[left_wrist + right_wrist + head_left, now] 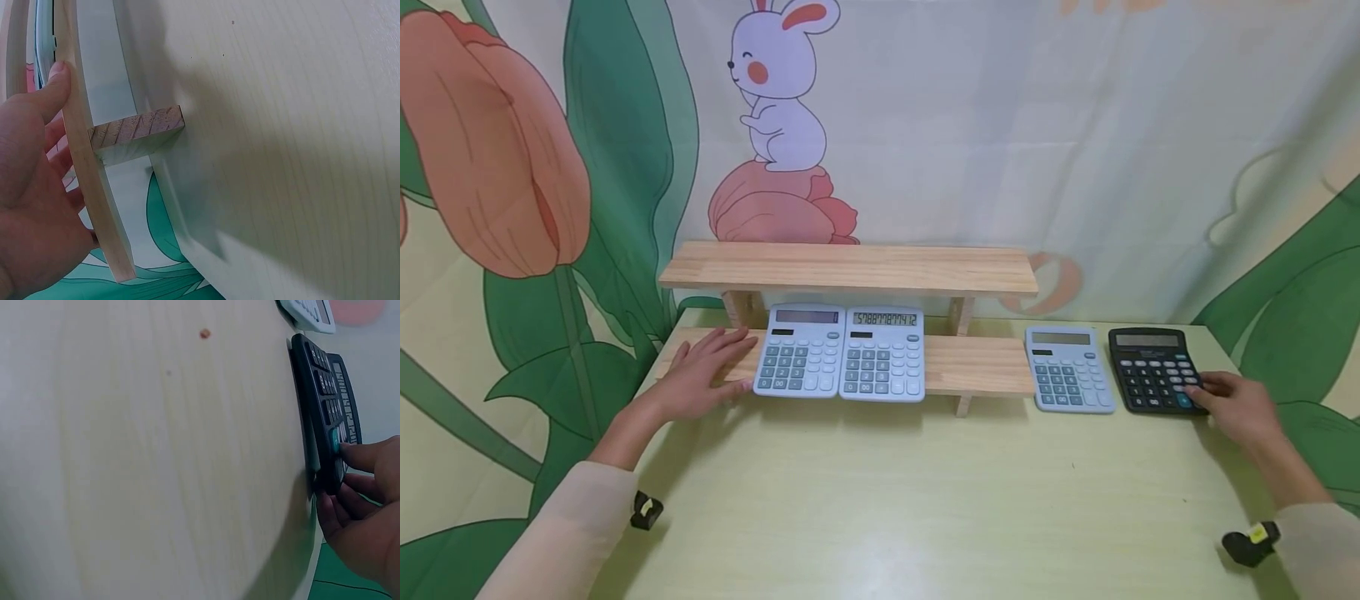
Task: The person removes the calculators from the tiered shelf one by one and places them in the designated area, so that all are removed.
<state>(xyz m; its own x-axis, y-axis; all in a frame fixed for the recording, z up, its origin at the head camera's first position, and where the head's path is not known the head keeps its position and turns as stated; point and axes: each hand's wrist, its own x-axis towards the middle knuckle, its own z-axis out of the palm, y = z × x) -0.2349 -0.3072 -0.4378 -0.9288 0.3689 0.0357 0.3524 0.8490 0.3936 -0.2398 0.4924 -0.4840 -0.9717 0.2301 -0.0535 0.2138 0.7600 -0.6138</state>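
Observation:
Two light-blue calculators stand side by side on the lower board point(977, 367) of a wooden rack: a left one point(797, 350) and a right one point(883, 354) with a long number on its display. My left hand point(696, 379) rests on that board's left end, fingers extended, fingertips close to the left calculator. In the left wrist view its thumb point(57, 78) lies at the board's front edge. On the table, a black calculator point(1153, 371) is pinched at its lower right corner by my right hand point(1243, 408), thumb on the key face near a blue key, other fingers at its side and underside.
A third light-blue calculator point(1067, 371) lies on the table between the rack and the black one. The rack's upper board point(850, 267) runs behind and above the lower. A printed curtain point(962, 125) hangs at the back. The pale table point(880, 492) extends in front.

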